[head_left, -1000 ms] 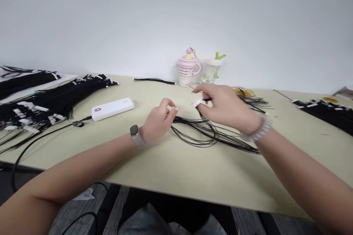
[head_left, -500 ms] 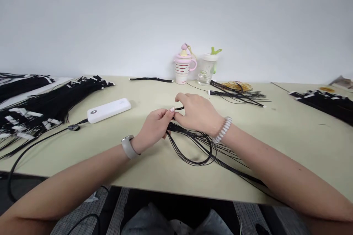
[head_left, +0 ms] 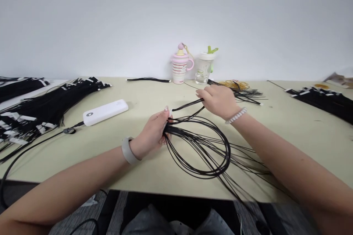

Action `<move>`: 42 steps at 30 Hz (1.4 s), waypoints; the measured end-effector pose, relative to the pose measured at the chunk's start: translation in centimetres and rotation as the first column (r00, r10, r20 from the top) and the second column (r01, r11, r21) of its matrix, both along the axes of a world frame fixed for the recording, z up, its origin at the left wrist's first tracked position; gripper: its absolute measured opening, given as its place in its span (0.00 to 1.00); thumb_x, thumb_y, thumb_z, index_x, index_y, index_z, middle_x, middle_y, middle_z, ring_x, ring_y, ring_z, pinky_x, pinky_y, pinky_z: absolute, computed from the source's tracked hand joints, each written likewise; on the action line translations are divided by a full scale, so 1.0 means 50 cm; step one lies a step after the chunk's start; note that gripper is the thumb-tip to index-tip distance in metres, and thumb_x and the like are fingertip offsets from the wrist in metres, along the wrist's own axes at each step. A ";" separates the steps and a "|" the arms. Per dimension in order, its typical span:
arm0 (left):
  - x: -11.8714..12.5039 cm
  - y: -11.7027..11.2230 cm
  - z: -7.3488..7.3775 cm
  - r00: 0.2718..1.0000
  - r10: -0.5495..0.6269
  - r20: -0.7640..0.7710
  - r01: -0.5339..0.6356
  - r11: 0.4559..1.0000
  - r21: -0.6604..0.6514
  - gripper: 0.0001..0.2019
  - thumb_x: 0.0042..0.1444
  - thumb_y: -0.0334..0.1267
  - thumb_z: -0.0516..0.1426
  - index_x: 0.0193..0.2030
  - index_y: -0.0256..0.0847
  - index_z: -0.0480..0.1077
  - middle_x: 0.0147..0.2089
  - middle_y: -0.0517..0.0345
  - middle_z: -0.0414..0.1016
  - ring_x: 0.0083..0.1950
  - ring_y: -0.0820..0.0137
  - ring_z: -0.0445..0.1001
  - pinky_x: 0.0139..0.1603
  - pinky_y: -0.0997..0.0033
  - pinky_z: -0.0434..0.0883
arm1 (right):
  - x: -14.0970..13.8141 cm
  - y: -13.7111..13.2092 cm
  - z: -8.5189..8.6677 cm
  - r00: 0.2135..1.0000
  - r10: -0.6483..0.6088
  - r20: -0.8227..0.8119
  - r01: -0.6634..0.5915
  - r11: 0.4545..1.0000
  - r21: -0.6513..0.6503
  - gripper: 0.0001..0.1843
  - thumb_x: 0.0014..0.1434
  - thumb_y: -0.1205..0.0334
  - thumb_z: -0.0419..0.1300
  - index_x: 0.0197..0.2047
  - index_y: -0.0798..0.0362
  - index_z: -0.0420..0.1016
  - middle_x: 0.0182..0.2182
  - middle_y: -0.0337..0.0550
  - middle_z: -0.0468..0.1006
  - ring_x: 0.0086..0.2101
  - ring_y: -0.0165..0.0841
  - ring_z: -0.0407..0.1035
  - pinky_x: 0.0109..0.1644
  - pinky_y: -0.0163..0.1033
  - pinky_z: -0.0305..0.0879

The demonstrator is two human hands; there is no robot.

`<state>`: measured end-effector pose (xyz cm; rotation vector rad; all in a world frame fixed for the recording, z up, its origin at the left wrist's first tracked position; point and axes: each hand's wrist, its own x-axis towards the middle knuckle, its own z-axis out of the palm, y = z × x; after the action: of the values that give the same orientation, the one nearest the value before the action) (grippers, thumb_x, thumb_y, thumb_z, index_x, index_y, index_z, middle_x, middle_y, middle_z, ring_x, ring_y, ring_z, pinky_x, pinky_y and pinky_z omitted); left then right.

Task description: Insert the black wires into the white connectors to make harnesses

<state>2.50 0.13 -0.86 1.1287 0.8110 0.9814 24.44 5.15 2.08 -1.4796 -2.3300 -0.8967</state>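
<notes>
My left hand (head_left: pixel 156 130) is closed around one end of a bundle of thin black wires (head_left: pixel 190 136), near a small white connector (head_left: pixel 170 112) at the fingertips. Up and to the right, my right hand (head_left: pixel 219 100) is closed on a thinner strand of the same black wires, stretched between the two hands. From my left hand the rest fans out to the right, with a large loop (head_left: pixel 227 150) hanging over the table and loose ends passing under my right forearm.
At left lie piles of black wires with white connectors (head_left: pixel 63 97) and a white power bank (head_left: pixel 105 112) with a black cable. A pink cup (head_left: pixel 179 67) and a clear cup (head_left: pixel 202 69) stand by the wall. More wires lie beside yellow rubber bands (head_left: pixel 235 85) and at far right (head_left: pixel 325 102).
My right hand has moved away from my left, up and to the right, drawing a strand of black wires out between them. The wire loop has widened. My left hand keeps its hold.
</notes>
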 end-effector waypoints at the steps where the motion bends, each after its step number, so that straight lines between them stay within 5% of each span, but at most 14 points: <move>1: 0.001 0.000 -0.001 1.000 0.016 0.007 -0.015 1.000 -0.019 0.17 0.53 0.53 0.51 0.27 0.39 0.59 0.16 0.68 0.52 0.11 0.83 0.50 0.11 0.81 0.50 | -0.003 0.004 -0.006 1.000 0.011 0.003 -0.011 1.000 0.000 0.17 0.62 0.60 0.42 0.43 0.55 0.70 0.32 0.47 0.74 0.32 0.36 0.66 0.28 0.37 0.44; 4: -0.003 0.008 -0.002 0.989 0.146 0.033 -0.144 0.987 -0.064 0.18 0.53 0.53 0.51 0.27 0.38 0.58 0.18 0.67 0.53 0.14 0.84 0.52 0.12 0.82 0.52 | -0.018 -0.009 -0.009 0.998 0.051 -0.026 -0.050 0.998 0.032 0.20 0.59 0.50 0.47 0.46 0.56 0.67 0.37 0.49 0.73 0.32 0.35 0.65 0.27 0.36 0.44; 7: -0.010 0.017 0.002 0.954 0.290 0.074 -0.282 0.954 -0.097 0.18 0.53 0.52 0.51 0.28 0.38 0.57 0.22 0.65 0.56 0.15 0.84 0.53 0.13 0.83 0.54 | -0.030 -0.052 0.018 0.975 0.135 -0.177 -0.117 0.987 0.108 0.22 0.56 0.45 0.49 0.38 0.56 0.68 0.31 0.47 0.72 0.28 0.32 0.63 0.27 0.35 0.46; 10: -0.015 0.015 0.001 0.943 0.321 0.084 -0.316 0.946 -0.071 0.17 0.55 0.52 0.49 0.28 0.38 0.57 0.24 0.64 0.56 0.17 0.84 0.56 0.13 0.83 0.56 | -0.040 -0.099 0.055 0.930 0.254 -0.265 -0.293 0.949 -0.120 0.15 0.57 0.53 0.51 0.25 0.54 0.63 0.19 0.38 0.65 0.22 0.26 0.57 0.26 0.33 0.48; 12: -0.016 0.010 -0.007 0.955 0.289 0.067 -0.291 0.957 0.013 0.17 0.55 0.52 0.49 0.29 0.39 0.58 0.23 0.64 0.55 0.17 0.82 0.57 0.13 0.82 0.57 | -0.048 -0.119 0.070 0.917 0.258 -0.304 -0.371 0.831 -0.415 0.18 0.56 0.56 0.51 0.19 0.55 0.57 0.15 0.34 0.58 0.19 0.23 0.50 0.24 0.31 0.46; 15: -0.017 0.001 -0.022 0.966 0.258 0.012 -0.256 0.951 0.175 0.17 0.55 0.53 0.48 0.29 0.39 0.59 0.21 0.64 0.56 0.15 0.81 0.57 0.11 0.80 0.56 | -0.064 -0.131 0.069 0.915 0.188 -0.357 -0.398 0.568 -0.720 0.21 0.58 0.54 0.50 0.18 0.56 0.53 0.15 0.33 0.51 0.18 0.22 0.44 0.22 0.30 0.44; 17: -0.015 -0.004 -0.028 0.960 0.276 -0.042 -0.256 0.932 0.255 0.18 0.55 0.54 0.48 0.29 0.39 0.60 0.19 0.65 0.57 0.14 0.81 0.58 0.11 0.80 0.56 | -0.076 -0.133 0.058 0.873 0.169 -0.457 -0.481 0.447 -0.754 0.21 0.60 0.53 0.48 0.20 0.56 0.53 0.17 0.33 0.51 0.20 0.21 0.45 0.23 0.29 0.45; 20: -0.012 -0.013 -0.030 0.944 0.299 -0.136 -0.241 0.912 0.332 0.20 0.56 0.55 0.46 0.27 0.39 0.60 0.15 0.66 0.56 0.11 0.80 0.57 0.10 0.81 0.55 | -0.095 -0.140 0.037 0.747 0.119 -0.654 -0.643 0.375 -0.668 0.20 0.61 0.52 0.46 0.22 0.56 0.54 0.20 0.34 0.52 0.23 0.21 0.45 0.24 0.28 0.47; 24: -0.010 -0.025 -0.028 0.934 0.287 -0.212 -0.169 0.878 0.448 0.20 0.57 0.53 0.45 0.26 0.38 0.61 0.11 0.67 0.55 0.11 0.80 0.58 0.11 0.83 0.55 | -0.112 -0.153 0.020 0.689 0.016 -0.725 -0.673 0.385 -0.631 0.21 0.60 0.51 0.47 0.22 0.56 0.53 0.20 0.33 0.51 0.22 0.21 0.45 0.23 0.29 0.44; 31: -0.016 -0.033 -0.030 0.926 0.320 -0.202 -0.152 0.803 0.577 0.20 0.58 0.52 0.45 0.25 0.37 0.61 0.14 0.65 0.57 0.13 0.82 0.58 0.14 0.83 0.56 | -0.117 -0.153 0.007 0.698 0.183 -0.692 -0.667 0.518 -0.536 0.21 0.61 0.56 0.48 0.20 0.57 0.52 0.18 0.32 0.51 0.21 0.20 0.44 0.23 0.27 0.44; 42: -0.016 -0.031 -0.026 0.914 0.333 -0.234 -0.152 0.813 0.563 0.20 0.58 0.52 0.45 0.25 0.37 0.62 0.13 0.66 0.56 0.13 0.82 0.57 0.15 0.82 0.56 | -0.121 -0.165 0.010 0.833 0.289 -0.472 -0.524 0.687 -0.503 0.11 0.55 0.68 0.52 0.22 0.56 0.57 0.20 0.34 0.62 0.22 0.22 0.50 0.29 0.31 0.48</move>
<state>1.71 -1.40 -2.17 1.7357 0.9962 1.3113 18.36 -3.12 2.58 -1.0596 -2.6056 0.2885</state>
